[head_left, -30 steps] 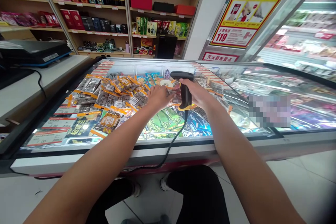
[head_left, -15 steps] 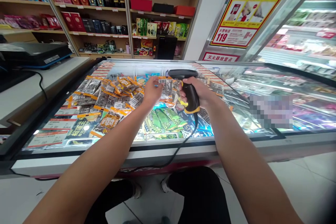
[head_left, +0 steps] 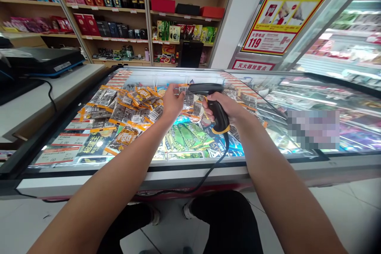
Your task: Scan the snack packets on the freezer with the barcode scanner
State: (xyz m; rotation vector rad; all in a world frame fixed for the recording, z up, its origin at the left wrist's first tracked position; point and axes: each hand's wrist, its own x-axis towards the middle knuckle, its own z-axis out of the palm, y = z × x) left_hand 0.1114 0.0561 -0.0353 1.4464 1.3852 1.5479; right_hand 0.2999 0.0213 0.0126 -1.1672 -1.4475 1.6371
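Observation:
My right hand point(head_left: 218, 106) is wrapped around the grip of a black and yellow barcode scanner point(head_left: 206, 87), its head pointing left. Pinched in my left hand point(head_left: 173, 101) is a small clear snack packet point(head_left: 187, 98) with an orange edge and a printed label, right in front of the scanner head. Left of my hands lies a pile of similar orange-edged snack packets point(head_left: 125, 107) on the glass top of a freezer point(head_left: 89, 178). More such packets lie to the right, partly hidden behind my right hand. Green bags point(head_left: 190, 135) show through the glass below.
The scanner's black cable point(head_left: 205, 176) runs down over the freezer's front edge. A black device point(head_left: 44, 61) stands on a counter point(head_left: 68, 91) at the left. Stocked shelves point(head_left: 119, 8) line the back, with a poster point(head_left: 288, 12) at the right.
The scanner head has dropped slightly and come closer to the packet in my left hand. My view has shifted a little, and both hands keep their hold.

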